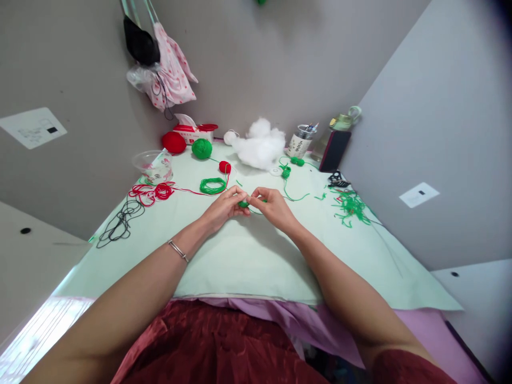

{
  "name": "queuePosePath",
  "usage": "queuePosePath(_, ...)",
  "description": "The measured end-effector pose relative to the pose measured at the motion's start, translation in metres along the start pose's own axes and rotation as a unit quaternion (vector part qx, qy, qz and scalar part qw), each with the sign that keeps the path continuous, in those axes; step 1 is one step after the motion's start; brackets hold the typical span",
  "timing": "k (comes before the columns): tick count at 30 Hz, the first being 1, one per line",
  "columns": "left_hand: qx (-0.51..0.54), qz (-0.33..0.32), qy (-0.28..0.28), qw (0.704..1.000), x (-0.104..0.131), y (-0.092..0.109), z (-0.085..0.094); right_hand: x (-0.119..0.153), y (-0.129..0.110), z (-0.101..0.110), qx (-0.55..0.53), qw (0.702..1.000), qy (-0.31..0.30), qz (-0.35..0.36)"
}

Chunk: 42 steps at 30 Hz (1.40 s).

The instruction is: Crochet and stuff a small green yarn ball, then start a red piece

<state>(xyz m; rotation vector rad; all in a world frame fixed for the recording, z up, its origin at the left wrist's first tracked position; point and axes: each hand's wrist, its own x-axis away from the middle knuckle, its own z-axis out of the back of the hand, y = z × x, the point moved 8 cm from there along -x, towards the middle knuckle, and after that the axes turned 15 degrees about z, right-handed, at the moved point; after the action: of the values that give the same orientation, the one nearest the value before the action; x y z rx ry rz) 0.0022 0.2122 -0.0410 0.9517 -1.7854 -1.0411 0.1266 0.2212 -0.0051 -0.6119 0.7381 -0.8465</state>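
A small green piece of yarn work (243, 204) is resting between the hands, above the middle of the table (240, 261). The left hand (227, 207) is pinching it between thumb and fingers. The right hand (275, 207) is meeting it with thumb and fingertips pressed together; what they are gripping is too small to tell. Just beyond the left hand, a coil of green yarn (213, 192) is lying flat near a small red ball (224, 167). Fluffy white stuffing (260, 146) is sitting toward the far edge. Green yarn scraps (352, 207) are lying by the right edge, and black cord (120, 221) is looping along the left edge.
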Motion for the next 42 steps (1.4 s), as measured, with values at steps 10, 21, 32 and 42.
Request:
queuePosePath(10, -0.045, -0.075, 0.056, 0.995, -0.007, 0.004, 0.009, 0.006, -0.015, -0.011, -0.011, 1.000, -0.017, 0.007)
queuePosePath(21, -0.042, -0.273, 0.170, 0.946, 0.030, 0.051, 0.021, 0.016, -0.039, -0.026, -0.116, 0.991, -0.057, 0.041)
queuePosePath(32, 0.005, -0.357, 0.181, 0.916, 0.107, 0.125, 0.031, 0.012, -0.010, 0.045, 0.183, 0.975, -0.121, -0.019)
queuePosePath(42, -0.066, -0.285, 0.158, 0.943, 0.120, 0.092, 0.020, 0.033, 0.022, 0.035, 0.223, 0.964, -0.127, -0.065)
